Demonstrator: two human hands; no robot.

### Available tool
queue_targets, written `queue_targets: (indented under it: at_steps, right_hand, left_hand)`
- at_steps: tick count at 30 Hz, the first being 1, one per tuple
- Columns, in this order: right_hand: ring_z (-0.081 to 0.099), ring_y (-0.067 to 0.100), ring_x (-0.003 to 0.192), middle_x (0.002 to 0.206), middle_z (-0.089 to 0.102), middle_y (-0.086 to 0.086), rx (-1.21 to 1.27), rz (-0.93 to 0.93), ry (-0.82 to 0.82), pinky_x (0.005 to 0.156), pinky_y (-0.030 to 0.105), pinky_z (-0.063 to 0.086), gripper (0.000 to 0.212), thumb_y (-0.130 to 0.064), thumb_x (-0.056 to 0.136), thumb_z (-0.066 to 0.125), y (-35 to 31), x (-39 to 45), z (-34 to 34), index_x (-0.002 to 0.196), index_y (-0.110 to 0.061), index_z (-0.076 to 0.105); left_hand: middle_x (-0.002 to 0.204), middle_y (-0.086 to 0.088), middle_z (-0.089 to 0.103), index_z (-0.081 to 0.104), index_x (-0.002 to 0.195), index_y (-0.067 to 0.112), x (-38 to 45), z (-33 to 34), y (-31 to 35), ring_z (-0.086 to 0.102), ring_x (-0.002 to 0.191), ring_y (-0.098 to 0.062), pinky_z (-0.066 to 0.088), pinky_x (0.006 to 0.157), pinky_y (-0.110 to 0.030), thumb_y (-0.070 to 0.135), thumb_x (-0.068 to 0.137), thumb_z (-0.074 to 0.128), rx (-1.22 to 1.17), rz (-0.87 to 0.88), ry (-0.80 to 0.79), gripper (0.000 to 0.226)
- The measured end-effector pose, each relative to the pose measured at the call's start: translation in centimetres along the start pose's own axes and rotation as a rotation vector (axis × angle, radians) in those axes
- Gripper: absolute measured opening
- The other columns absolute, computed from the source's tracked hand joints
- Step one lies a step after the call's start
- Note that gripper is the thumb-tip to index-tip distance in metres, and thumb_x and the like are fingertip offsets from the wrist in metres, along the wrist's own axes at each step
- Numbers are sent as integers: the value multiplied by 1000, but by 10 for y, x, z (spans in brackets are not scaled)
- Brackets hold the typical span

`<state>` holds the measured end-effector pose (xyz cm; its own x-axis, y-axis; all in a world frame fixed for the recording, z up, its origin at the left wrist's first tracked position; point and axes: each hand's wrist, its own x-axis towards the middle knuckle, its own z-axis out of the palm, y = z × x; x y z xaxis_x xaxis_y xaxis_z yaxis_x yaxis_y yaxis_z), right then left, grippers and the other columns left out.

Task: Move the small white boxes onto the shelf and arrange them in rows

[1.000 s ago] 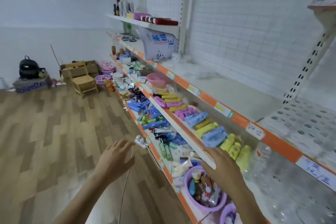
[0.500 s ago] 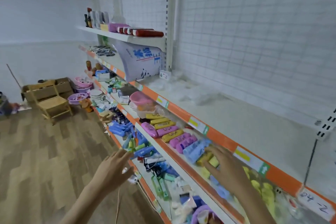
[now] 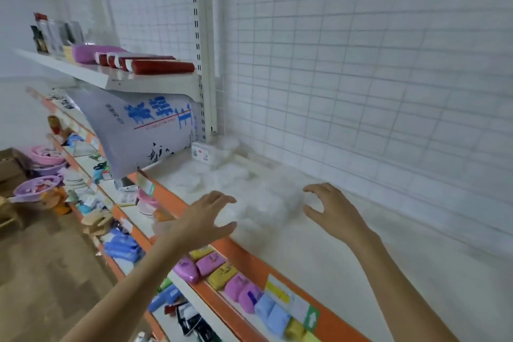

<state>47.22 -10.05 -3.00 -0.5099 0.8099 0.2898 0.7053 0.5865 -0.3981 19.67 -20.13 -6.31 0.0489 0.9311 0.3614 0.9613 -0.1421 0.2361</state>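
Left hand (image 3: 206, 218): fingers spread and loosely bent, holding nothing, over the shelf's orange front edge.
Right hand (image 3: 331, 209): open, fingers curved, empty, above the shelf (image 3: 347, 258).
Between the hands: a blurred white heap (image 3: 261, 203) on the shelf; whether these are the small white boxes cannot be told.
Left of the heap: a white sack with blue print (image 3: 138, 130), leaning under the upper shelf.
Below: pink, yellow and blue packets (image 3: 222, 275).

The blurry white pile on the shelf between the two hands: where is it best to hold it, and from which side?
Probably by its two ends: left hand and right hand flank the white pile, fingers spread. It lies low and wide on the shelf. Single boxes are too blurred to distinguish.
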Motion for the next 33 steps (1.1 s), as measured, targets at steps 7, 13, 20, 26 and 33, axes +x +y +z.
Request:
queue_targets:
  at_steps: [7, 13, 20, 26, 33]
  right_hand:
    - [29, 21, 131, 145, 29, -1, -89, 169, -90, 106, 33, 29, 59, -26, 87, 57, 23, 61, 29, 140, -29, 31]
    - [23, 18, 137, 149, 24, -6, -68, 319, -123, 112, 36, 24, 64, -17, 84, 57, 30, 89, 53, 140, -33, 30]
    - [22, 15, 136, 148, 25, -4, 7, 482, 61, 108, 20, 13, 62, -9, 83, 56, 15, 84, 80, 139, -29, 35]
    - [32, 17, 130, 142, 34, -4, 117, 548, 229, 109, 28, 26, 58, -10, 80, 63, 6, 75, 92, 131, -31, 45]
    - [60, 6, 100, 110, 64, -15, 576, 668, 474, 86, 24, 49, 35, -25, 80, 71, 0, 62, 83, 110, -41, 61]
  left_hand:
    - [122, 6, 46, 47, 127, 27, 125, 38, -8, 44, 113, -10, 37, 94, -21, 70, 71, 37, -275, 202, -118, 71]
    - [125, 18, 37, 46, 126, 40, 186, 67, -34, 37, 113, 8, 33, 84, -3, 37, 85, 63, -567, 325, -559, 45]
    - [125, 17, 48, 51, 121, 41, 206, 85, -61, 46, 114, 5, 40, 95, -18, 48, 80, 60, -770, 386, -626, 43]
    - [109, 20, 55, 56, 106, 45, 211, 79, -84, 51, 97, 11, 39, 77, -8, 82, 63, 46, -818, 337, -521, 58]
    - [83, 3, 63, 65, 94, 20, 211, 81, -82, 57, 72, -7, 42, 66, -16, 60, 85, 33, -985, -22, -474, 52]
